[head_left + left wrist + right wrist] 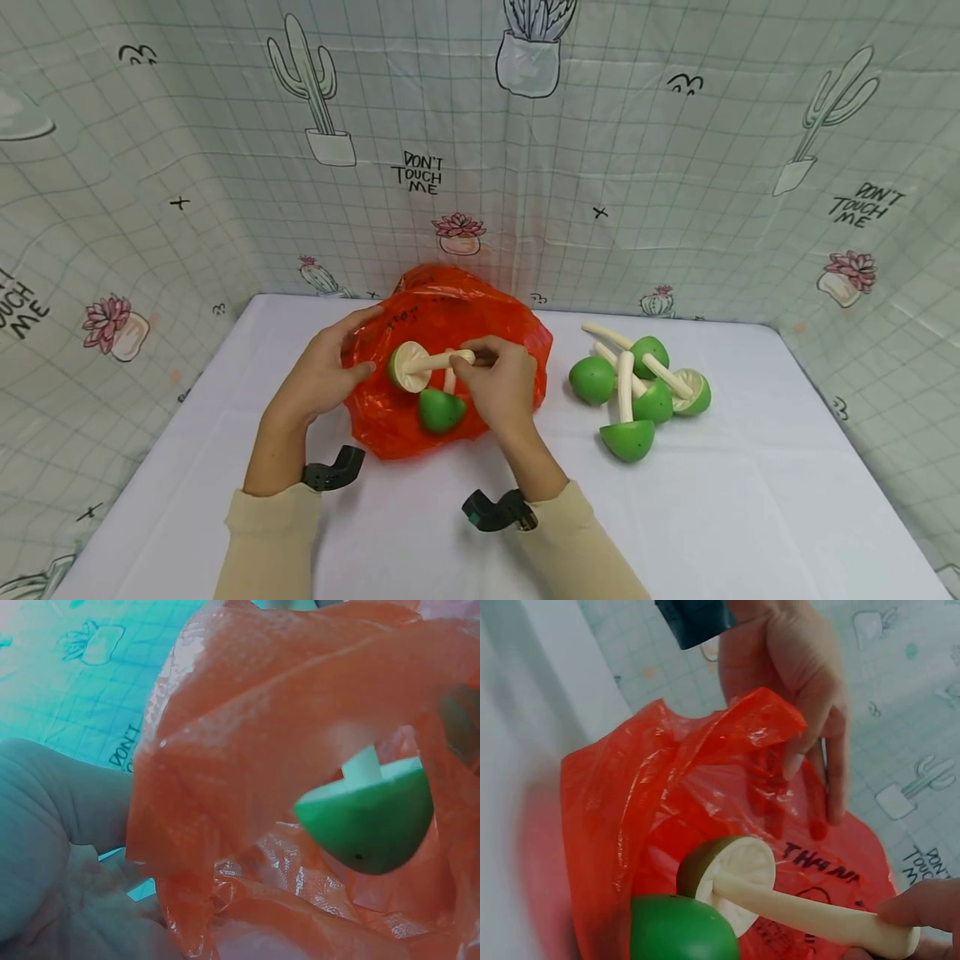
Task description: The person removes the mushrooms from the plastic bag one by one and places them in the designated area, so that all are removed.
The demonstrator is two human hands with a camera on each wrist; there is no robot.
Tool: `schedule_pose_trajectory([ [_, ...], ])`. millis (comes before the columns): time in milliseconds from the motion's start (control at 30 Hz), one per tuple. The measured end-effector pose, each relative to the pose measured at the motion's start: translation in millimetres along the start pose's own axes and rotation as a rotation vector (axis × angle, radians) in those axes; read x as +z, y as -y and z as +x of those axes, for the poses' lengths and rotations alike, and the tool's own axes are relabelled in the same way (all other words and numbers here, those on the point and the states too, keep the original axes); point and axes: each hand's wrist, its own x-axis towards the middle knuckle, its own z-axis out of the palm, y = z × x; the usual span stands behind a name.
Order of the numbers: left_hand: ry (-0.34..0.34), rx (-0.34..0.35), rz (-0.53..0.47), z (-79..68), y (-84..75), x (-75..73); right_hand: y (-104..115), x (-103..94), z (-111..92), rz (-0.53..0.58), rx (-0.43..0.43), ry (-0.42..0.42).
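Note:
A red plastic bag (465, 296) lies with its mouth spread on the white table. My left hand (318, 371) holds the bag's left edge between thumb and fingers. With thumb and fingers, my right hand (501, 387) pinches the stem end of a toy mushroom (795, 907), its pale gilled underside facing the right hand. The cap of that mushroom is over the bag's opening. A second green-capped mushroom (441, 411) is in the bag, cap toward me and stem pointing away; its cap (367, 817) also shows in the left wrist view.
Right of the bag, several more green-capped mushrooms (628, 440) lie in a loose pile on the white table (757, 467). A cactus-printed cloth (600, 150) hangs behind the table and at both sides. Each wrist wears a black camera mount (333, 469).

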Motion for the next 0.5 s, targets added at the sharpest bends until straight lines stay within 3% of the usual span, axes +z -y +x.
schedule_pose_trajectory([
  [500,0.002,0.012,0.010,0.2,0.5,0.6,4.8,-24.8,-0.4,0.119,-0.020,0.003],
])
